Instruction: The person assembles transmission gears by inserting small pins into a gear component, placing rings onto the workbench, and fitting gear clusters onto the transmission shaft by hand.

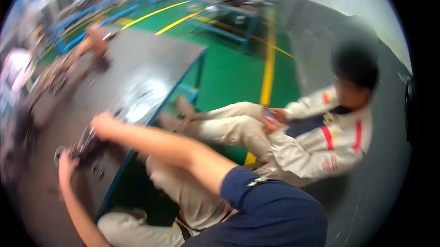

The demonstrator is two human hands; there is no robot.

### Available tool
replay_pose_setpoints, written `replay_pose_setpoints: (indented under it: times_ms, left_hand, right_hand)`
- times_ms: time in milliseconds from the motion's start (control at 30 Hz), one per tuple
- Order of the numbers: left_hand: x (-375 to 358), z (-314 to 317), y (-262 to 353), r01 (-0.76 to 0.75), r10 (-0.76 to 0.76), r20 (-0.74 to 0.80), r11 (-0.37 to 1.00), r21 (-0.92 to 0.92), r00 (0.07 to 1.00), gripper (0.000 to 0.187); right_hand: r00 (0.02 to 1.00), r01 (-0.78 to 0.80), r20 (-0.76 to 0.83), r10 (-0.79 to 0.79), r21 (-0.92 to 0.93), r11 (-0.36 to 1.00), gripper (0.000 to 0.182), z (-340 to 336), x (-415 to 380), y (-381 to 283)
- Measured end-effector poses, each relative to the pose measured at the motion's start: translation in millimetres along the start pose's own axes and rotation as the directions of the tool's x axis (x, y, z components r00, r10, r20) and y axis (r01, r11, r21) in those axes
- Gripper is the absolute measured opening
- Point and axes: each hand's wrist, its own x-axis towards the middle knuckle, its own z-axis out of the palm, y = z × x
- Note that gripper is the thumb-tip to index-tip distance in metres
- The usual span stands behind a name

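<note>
A dark metal part (85,143) with a ridged, shiny side lies over the grey tabletop, blurred by motion. My right hand (104,126) is closed at its far end, fingers curled down round it. At the near end, my left hand (67,164) has its fingers closed against the same part. Just beside my left hand is a small metal ring (58,154). Several small loose metal pieces (98,172) lie on the table close to the part. Blur hides the exact finger contact.
The metal table (151,48) has a blue edge along my side. A seated person (316,141) in a light jacket, on my right, holds a phone-like object (269,115). Across the table are another person's arms (78,57). Blue-framed benches (224,22) stand behind.
</note>
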Motion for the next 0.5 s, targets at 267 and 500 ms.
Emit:
replay_pose_setpoints:
  times_ms: [267,500]
  left_hand:
    - [-11.4,-0.5,37.7,0.353,-0.376,0.075,0.910,0.218,0.924,0.059]
    - [-23.5,3.9,45.3,0.346,-0.360,0.032,0.914,0.212,0.932,0.055]
  right_hand:
    - [0.924,0.089,0.361,-0.128,0.124,0.988,0.041,-26.4,22.1,38.1]
    - [0.967,0.183,0.141,-0.214,0.200,0.962,0.049,-1.5,-4.1,43.7]
